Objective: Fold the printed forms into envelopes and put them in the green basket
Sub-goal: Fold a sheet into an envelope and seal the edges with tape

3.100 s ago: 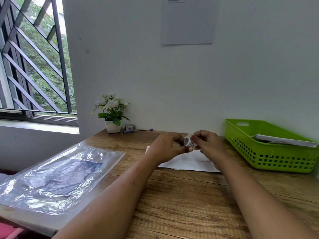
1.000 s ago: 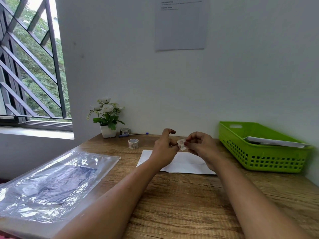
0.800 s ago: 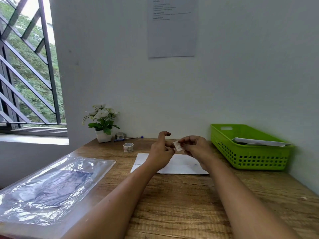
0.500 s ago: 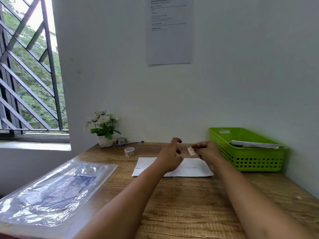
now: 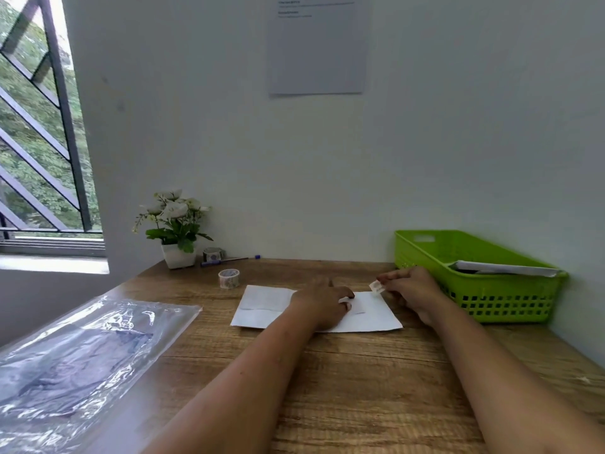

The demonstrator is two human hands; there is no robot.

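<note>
Bare bench [image 5: 376, 381] fills the lower middle, open between the forearms. A plastic bag [image 5: 82, 358] blocks the lower left, the basket [image 5: 510, 299] the right edge. Tape [image 5: 229, 277] and plant [image 5: 175, 227] crowd the upper left corner by the wall.

I see soft daylight entering from the window [image 5: 39, 132] at nine o'clock, glare on the plastic sleeve [image 5: 82, 358], and wide-angle bending at the edges.
</note>
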